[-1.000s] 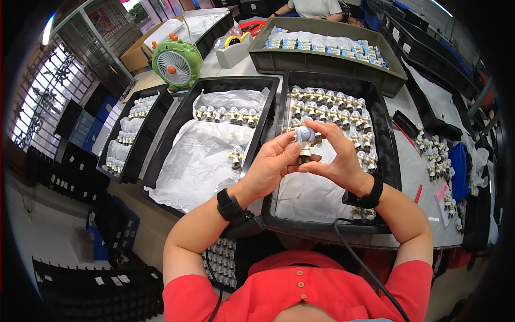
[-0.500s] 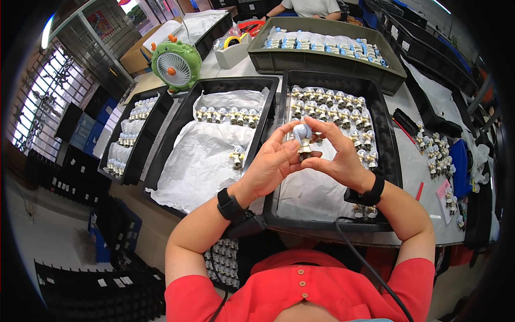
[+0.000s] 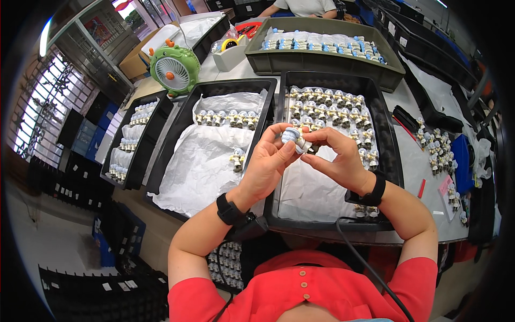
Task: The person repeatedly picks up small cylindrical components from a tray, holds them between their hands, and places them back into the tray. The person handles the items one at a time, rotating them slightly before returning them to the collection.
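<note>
A small figurine (image 3: 291, 136) with a pale blue head and a whitish body is held tilted over the right-hand black tray (image 3: 394, 161). My left hand (image 3: 266, 165) is closed about its head, thumb on the near side. My right hand (image 3: 343, 161) pinches at the body end, where the fingers partly hide it. Beneath my hands, white paper (image 3: 311, 190) lines the tray, and rows of similar figurines (image 3: 340, 115) stand in its far part. In the black tray to the left (image 3: 214, 83), one row and a single figurine (image 3: 237, 160) rest on paper.
A green fan (image 3: 174, 70) stands behind the left trays. An olive bin (image 3: 327, 67) of blue-and-white figures is at the back, near another person's arm (image 3: 270, 11). Loose figurines (image 3: 441, 150) cluster at right beside a blue bin (image 3: 461, 163). A black cable (image 3: 365, 263) hangs before me.
The figurine has tipped from upright to leaning, its head now toward the left and lower. My fingers have shifted around it, and both hands still hold it.
</note>
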